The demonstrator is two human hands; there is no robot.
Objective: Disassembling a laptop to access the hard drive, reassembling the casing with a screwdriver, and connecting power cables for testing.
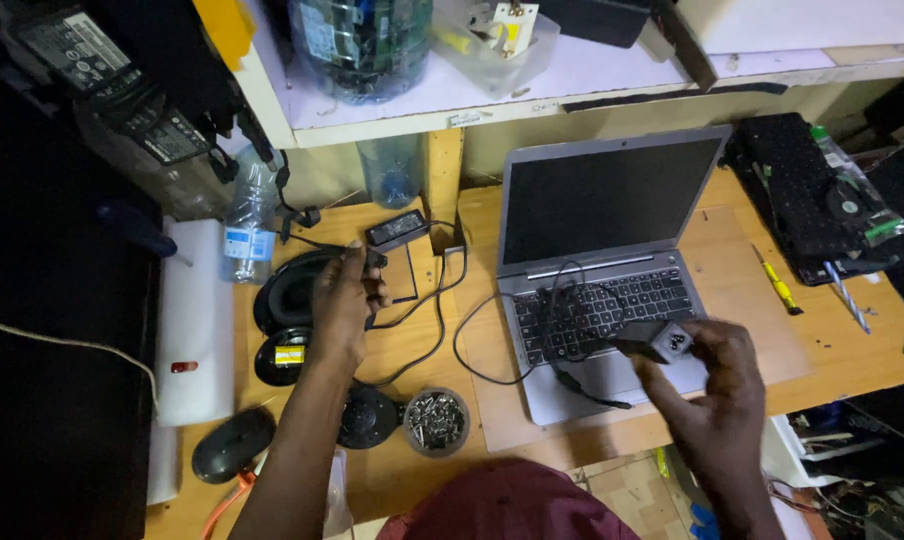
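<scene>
My right hand (714, 372) holds a small black power adapter brick (659, 340) just above the front of an open grey laptop (600, 262) with a dark screen. A thin black cable (482, 370) runs from the brick over the keyboard and loops across the wooden table. My left hand (344, 305) pinches the other end of the black cable (370, 262) above a black round headset-like object (284, 295). A second black adapter (397, 228) lies on the table behind my left hand.
A clear plastic bottle (245, 222) stands at the left. A round tub of screws (436, 420) and a black mouse (232, 445) sit near the front edge. A yellow screwdriver (778, 288) and black keyboard parts (802, 195) lie right. A white shelf (532, 95) overhangs the back.
</scene>
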